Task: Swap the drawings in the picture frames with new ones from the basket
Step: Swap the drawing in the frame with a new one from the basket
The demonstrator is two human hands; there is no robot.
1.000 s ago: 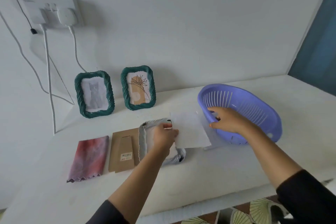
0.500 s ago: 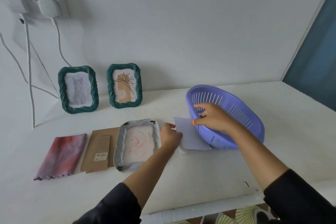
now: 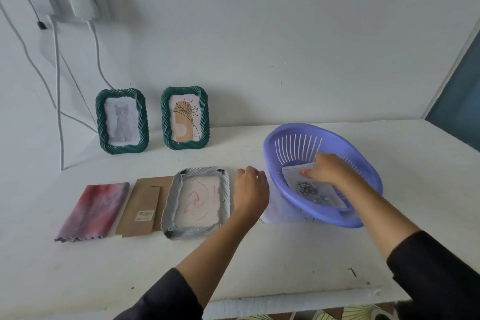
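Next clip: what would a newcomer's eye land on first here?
The purple basket at the right, with the right hand reaching into it onto a rose drawing. Next, the grey frame lying face down in the middle of the table, a red scribble showing inside it, the left hand at its right edge. Two green frames stand at the wall behind.

A single wide-angle view looks from head height forward and down onto the white counter (image 3: 298,262), facing the wall behind it. It sits close, so both forearms reach in from the bottom edge and the counter's near edge crosses the lower frame. Straight lines bow toward the corners; no second view overlaps it.
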